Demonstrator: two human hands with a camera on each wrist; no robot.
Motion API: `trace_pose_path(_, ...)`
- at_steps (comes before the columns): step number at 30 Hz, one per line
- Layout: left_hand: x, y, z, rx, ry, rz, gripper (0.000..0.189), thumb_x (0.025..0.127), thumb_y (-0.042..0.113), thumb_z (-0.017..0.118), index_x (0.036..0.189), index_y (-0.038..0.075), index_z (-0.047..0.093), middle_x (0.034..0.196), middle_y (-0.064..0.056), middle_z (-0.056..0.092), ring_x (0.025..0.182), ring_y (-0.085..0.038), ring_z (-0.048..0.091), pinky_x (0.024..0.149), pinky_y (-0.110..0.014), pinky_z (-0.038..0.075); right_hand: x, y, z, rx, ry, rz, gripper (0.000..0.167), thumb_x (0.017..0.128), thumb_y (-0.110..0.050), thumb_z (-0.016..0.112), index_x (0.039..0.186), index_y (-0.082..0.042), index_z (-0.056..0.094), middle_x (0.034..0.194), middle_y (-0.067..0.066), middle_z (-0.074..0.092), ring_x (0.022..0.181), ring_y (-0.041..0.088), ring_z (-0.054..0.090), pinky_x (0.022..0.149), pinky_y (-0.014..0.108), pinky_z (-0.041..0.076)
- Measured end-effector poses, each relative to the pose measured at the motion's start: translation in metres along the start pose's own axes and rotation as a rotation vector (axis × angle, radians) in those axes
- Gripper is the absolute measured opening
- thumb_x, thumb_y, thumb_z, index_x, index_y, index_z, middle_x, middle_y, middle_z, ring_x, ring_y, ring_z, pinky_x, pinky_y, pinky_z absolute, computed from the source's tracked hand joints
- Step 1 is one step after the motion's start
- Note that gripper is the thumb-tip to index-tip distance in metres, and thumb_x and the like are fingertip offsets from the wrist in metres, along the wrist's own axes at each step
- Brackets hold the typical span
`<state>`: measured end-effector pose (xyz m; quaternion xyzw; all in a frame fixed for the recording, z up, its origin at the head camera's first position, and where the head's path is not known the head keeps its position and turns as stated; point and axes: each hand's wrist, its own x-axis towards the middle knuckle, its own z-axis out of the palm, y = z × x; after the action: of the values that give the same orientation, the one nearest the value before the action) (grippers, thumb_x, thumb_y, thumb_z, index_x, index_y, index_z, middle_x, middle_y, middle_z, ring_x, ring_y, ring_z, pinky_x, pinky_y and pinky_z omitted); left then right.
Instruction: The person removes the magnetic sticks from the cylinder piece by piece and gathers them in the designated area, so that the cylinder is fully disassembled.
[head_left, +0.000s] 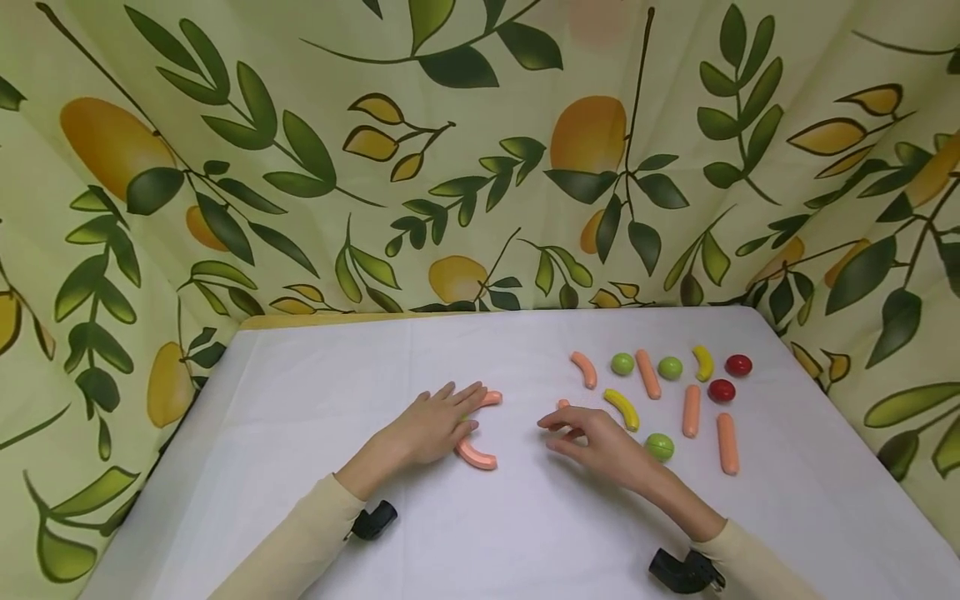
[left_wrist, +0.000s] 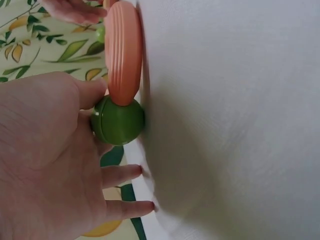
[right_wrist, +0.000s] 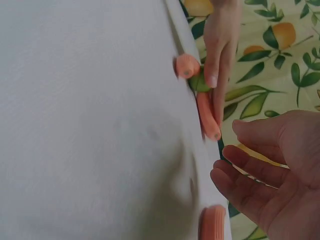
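Note:
My left hand point(head_left: 431, 427) lies palm down with fingers stretched out over a green ball point(left_wrist: 119, 121) and two curved orange-pink toy sausages. The upper sausage point(head_left: 491, 398) pokes out beyond its fingertips, and the lower sausage point(head_left: 478, 457) curves out below the thumb. In the left wrist view the thumb is right at the ball and the ridged sausage point(left_wrist: 124, 50), which meets the ball end-on. My right hand point(head_left: 600, 446) hovers over the cloth with loosely bent fingers and holds nothing. Another sausage point(head_left: 562, 403) shows just behind it, mostly hidden.
To the right lie several sausages point(head_left: 691, 410), green balls point(head_left: 670, 367), two yellow toy bananas point(head_left: 622, 409) and two red balls point(head_left: 722, 391). A white cloth point(head_left: 315, 367) covers the table. A leaf-patterned curtain point(head_left: 480, 192) hangs behind and at both sides.

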<state>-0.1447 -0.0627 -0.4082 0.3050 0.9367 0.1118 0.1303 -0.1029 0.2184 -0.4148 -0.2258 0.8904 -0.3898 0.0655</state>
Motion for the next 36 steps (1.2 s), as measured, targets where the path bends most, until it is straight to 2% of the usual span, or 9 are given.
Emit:
trace_pose_path(5, 0.002, 0.000, 0.001, -0.018, -0.006, -0.014, 0.054, 0.105, 0.037, 0.041, 0.155, 0.022, 0.029, 0.160, 0.008, 0.026, 0.145, -0.035, 0.026, 0.112, -0.061, 0.024, 0.008, -0.011, 0.014, 0.016, -0.034, -0.051, 0.025, 0.089, -0.009, 0.071, 0.114, -0.004, 0.069, 0.111, 0.005, 0.070, 0.098, 0.017, 0.066, 0.083, 0.028, 0.055)
trace_pose_path(10, -0.001, 0.000, 0.003, -0.039, 0.010, -0.015, 0.053, 0.105, 0.036, 0.041, 0.155, 0.020, 0.030, 0.160, 0.006, 0.027, 0.145, -0.036, 0.025, 0.112, -0.063, 0.022, 0.018, -0.025, 0.031, -0.006, -0.050, -0.100, 0.028, 0.085, -0.011, 0.076, 0.112, -0.004, 0.070, 0.107, 0.003, 0.071, 0.093, 0.015, 0.065, 0.080, 0.026, 0.055)
trace_pose_path(20, -0.003, -0.001, 0.005, -0.021, 0.018, -0.005, 0.054, 0.106, 0.038, 0.037, 0.156, 0.020, 0.029, 0.160, 0.003, 0.027, 0.145, -0.036, 0.025, 0.111, -0.063, 0.024, 0.031, -0.038, 0.059, -0.084, -0.045, -0.117, 0.030, 0.079, -0.018, 0.083, 0.105, -0.007, 0.073, 0.093, -0.003, 0.070, 0.082, 0.010, 0.061, 0.074, 0.025, 0.052)
trace_pose_path(29, -0.002, -0.001, 0.006, -0.010, 0.015, -0.005, 0.054, 0.106, 0.037, 0.038, 0.156, 0.019, 0.028, 0.160, 0.000, 0.027, 0.145, -0.036, 0.026, 0.111, -0.063, 0.024, 0.035, -0.037, 0.065, -0.101, -0.044, -0.119, 0.027, 0.077, -0.013, 0.083, 0.102, -0.008, 0.074, 0.090, -0.004, 0.071, 0.081, 0.008, 0.062, 0.074, 0.024, 0.052)
trace_pose_path(36, -0.005, 0.000, 0.005, 0.000, 0.018, -0.010, 0.053, 0.106, 0.036, 0.038, 0.156, 0.020, 0.029, 0.161, 0.000, 0.026, 0.145, -0.038, 0.026, 0.110, -0.063, 0.025, 0.035, -0.035, 0.061, -0.111, -0.044, -0.124, 0.024, 0.079, -0.008, 0.081, 0.103, -0.005, 0.074, 0.092, -0.002, 0.072, 0.080, 0.006, 0.063, 0.073, 0.024, 0.053)
